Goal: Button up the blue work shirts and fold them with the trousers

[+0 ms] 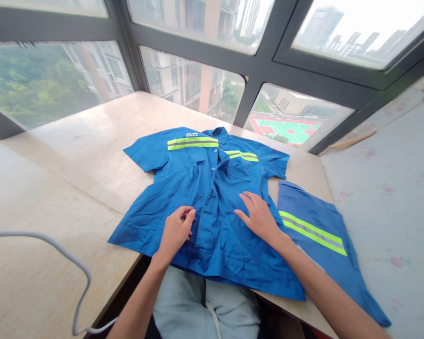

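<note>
A blue short-sleeved work shirt (183, 202) lies spread front side up, with yellow-green and grey reflective bands across the chest and white print above the left-hand band. Its collar points toward the windows and its hem hangs over the near edge. The button placket is partly done up, gaping near the top. My left hand (176, 230) is over the lower front, left of the placket, fingers curled in and thumb close to the index finger; no cloth shows between them. On the other side, my right hand (259, 214) rests on the shirt with fingers spread, holding nothing.
A folded blue garment (311, 263) with a reflective band lies at the right, beside the papered wall (385, 202). A grey cable (81, 268) loops over the pale stone ledge (56, 188) at the left. Framed windows (265, 70) stand behind the ledge.
</note>
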A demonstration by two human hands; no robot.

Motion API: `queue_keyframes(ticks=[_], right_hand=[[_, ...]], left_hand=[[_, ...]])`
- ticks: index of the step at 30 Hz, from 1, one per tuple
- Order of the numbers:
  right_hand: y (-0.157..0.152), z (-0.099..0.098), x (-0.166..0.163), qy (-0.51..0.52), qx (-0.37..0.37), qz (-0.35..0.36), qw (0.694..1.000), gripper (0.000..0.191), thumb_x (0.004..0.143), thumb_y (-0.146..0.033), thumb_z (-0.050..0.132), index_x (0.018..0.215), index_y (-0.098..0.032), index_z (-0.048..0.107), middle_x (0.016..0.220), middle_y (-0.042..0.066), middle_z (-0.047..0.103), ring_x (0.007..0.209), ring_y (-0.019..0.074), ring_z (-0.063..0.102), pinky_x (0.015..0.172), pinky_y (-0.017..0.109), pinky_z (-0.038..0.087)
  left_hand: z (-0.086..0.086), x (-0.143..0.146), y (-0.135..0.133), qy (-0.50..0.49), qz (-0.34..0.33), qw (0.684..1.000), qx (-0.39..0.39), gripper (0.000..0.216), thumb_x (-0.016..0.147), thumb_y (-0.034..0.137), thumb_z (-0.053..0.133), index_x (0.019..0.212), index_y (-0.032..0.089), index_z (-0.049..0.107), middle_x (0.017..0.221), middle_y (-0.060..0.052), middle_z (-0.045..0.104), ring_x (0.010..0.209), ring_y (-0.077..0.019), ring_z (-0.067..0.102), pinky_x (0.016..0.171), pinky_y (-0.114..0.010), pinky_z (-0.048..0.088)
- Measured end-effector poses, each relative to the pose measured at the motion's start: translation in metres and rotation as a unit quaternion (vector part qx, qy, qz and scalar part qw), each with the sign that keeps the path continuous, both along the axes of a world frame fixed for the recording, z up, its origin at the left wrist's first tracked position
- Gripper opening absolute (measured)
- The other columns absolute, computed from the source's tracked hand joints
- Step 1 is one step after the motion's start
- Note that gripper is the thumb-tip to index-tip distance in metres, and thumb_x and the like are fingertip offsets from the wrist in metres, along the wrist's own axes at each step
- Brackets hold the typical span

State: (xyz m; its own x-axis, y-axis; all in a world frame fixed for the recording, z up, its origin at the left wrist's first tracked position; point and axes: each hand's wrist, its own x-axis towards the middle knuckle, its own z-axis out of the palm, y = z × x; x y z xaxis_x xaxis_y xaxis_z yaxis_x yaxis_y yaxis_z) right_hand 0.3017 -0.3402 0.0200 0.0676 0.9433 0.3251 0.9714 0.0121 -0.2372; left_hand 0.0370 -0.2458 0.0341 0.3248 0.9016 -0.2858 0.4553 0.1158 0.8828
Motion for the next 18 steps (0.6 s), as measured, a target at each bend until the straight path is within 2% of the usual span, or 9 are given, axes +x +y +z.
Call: queue_keyframes(ticks=[2,4,7,8,10,13,16,18], right_hand=[[-0.013,-0.001,0.02,-0.003,0.014,-0.043,0.999,0.05,0.093,-0.046,0.053,0.133,-0.016,0.055,0.126,0.02,0.059,0.119,0.036,0.053,0.098,0.056,0.045],[-0.025,0.001,0.037,0.006,0.012,-0.089,0.996,0.05,0.092,-0.047,0.054,0.132,-0.017,0.055,0.122,0.019,0.061,0.115,0.035,0.056,0.097,0.054,0.046],[-0.034,0.009,0.054,0.066,-0.044,-0.168,0.983,0.05,0.089,-0.047,0.057,0.127,-0.015,0.058,0.113,0.016,0.066,0.102,0.0312,0.063,0.091,0.047,0.05],[-0.034,0.013,0.058,0.098,-0.076,-0.187,0.975,0.048,0.088,-0.046,0.058,0.124,-0.015,0.06,0.108,0.015,0.068,0.096,0.029,0.065,0.088,0.044,0.052],[-0.032,0.021,0.062,0.169,-0.143,-0.207,0.953,0.04,0.088,-0.04,0.055,0.118,-0.015,0.064,0.099,0.011,0.072,0.085,0.0239,0.068,0.083,0.037,0.054],[-0.025,0.03,0.063,0.259,-0.214,-0.22,0.916,0.033,0.09,-0.031,0.049,0.112,-0.015,0.067,0.089,0.007,0.075,0.075,0.02,0.071,0.072,0.03,0.054],[-0.02,0.034,0.062,0.267,-0.239,-0.236,0.903,0.035,0.085,-0.032,0.056,0.113,-0.013,0.065,0.082,0.006,0.075,0.07,0.0209,0.072,0.059,0.027,0.052],[-0.018,0.034,0.062,0.247,-0.248,-0.243,0.905,0.039,0.081,-0.035,0.063,0.112,-0.012,0.065,0.08,0.006,0.075,0.066,0.0211,0.07,0.057,0.027,0.05]], left_hand=[[0.004,-0.014,0.012,0.06,0.036,0.993,0.095,0.04,0.085,0.046,0.051,0.11,0.018,0.065,0.091,-0.006,0.072,0.059,-0.0165,0.064,0.061,-0.029,0.055],[0.008,-0.029,0.031,0.113,0.095,0.97,0.196,0.043,0.085,0.043,0.049,0.115,0.016,0.064,0.1,-0.01,0.071,0.077,-0.0211,0.067,0.081,-0.035,0.054],[0.016,-0.051,0.07,0.192,0.179,0.921,0.287,0.044,0.084,0.037,0.045,0.116,0.012,0.063,0.116,-0.016,0.067,0.104,-0.0277,0.064,0.099,-0.041,0.046],[0.018,-0.057,0.083,0.22,0.186,0.911,0.295,0.045,0.084,0.034,0.045,0.117,0.01,0.062,0.119,-0.019,0.065,0.112,-0.0301,0.06,0.103,-0.043,0.043],[0.023,-0.069,0.107,0.262,0.175,0.916,0.25,0.044,0.081,0.034,0.047,0.112,0.007,0.064,0.116,-0.022,0.066,0.115,-0.0341,0.059,0.101,-0.046,0.044],[0.029,-0.083,0.132,0.239,0.13,0.957,0.098,0.031,0.075,0.034,0.054,0.092,0.013,0.069,0.089,-0.013,0.071,0.088,-0.0293,0.067,0.076,-0.037,0.053],[0.036,-0.088,0.142,0.175,0.081,0.981,-0.024,0.029,0.064,0.035,0.065,0.084,0.014,0.07,0.057,-0.001,0.06,0.055,-0.017,0.057,0.049,-0.024,0.041],[0.04,-0.087,0.143,0.161,0.04,0.985,-0.057,0.035,0.057,0.036,0.071,0.083,0.014,0.07,0.044,0.004,0.048,0.043,-0.0117,0.044,0.043,-0.02,0.029]])
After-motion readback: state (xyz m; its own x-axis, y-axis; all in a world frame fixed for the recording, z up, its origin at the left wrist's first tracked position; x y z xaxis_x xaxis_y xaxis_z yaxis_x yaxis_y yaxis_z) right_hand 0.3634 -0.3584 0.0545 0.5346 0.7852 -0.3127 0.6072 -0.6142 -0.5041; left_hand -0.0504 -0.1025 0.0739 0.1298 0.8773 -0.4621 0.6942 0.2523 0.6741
